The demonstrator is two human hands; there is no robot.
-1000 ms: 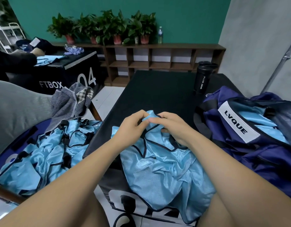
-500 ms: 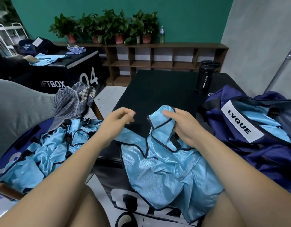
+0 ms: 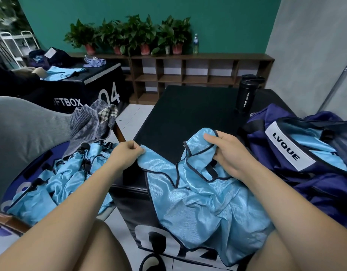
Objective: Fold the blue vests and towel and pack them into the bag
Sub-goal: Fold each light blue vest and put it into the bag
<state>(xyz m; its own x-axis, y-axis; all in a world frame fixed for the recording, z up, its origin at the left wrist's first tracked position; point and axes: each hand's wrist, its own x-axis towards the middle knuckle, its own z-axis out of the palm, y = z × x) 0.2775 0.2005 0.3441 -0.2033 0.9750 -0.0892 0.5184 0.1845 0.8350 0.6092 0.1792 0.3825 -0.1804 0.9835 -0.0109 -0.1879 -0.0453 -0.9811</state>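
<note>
A light blue vest with dark trim (image 3: 200, 200) lies crumpled across the near edge of the black box (image 3: 188, 114) and hangs down over its front. My left hand (image 3: 127, 154) pinches the vest's left shoulder strap. My right hand (image 3: 227, 153) grips the right shoulder strap, thumb on top. The navy bag (image 3: 309, 184) labelled LVQUE stands open at the right with light blue fabric inside. A heap of more blue vests (image 3: 57, 178) lies on the chair at the left. On top of that heap's far side rests a grey striped towel (image 3: 90, 124).
A black sport bottle (image 3: 247, 96) stands at the box's far right, next to the bag. Another black box (image 3: 86, 89) at the back left carries blue cloth, with a person's arm beside it. A wooden shelf (image 3: 188, 75) with potted plants lines the green wall.
My hands, together at the vest's collar a second ago, have drawn apart. Each now holds one shoulder strap, and the vest's top is spread wider across the box edge.
</note>
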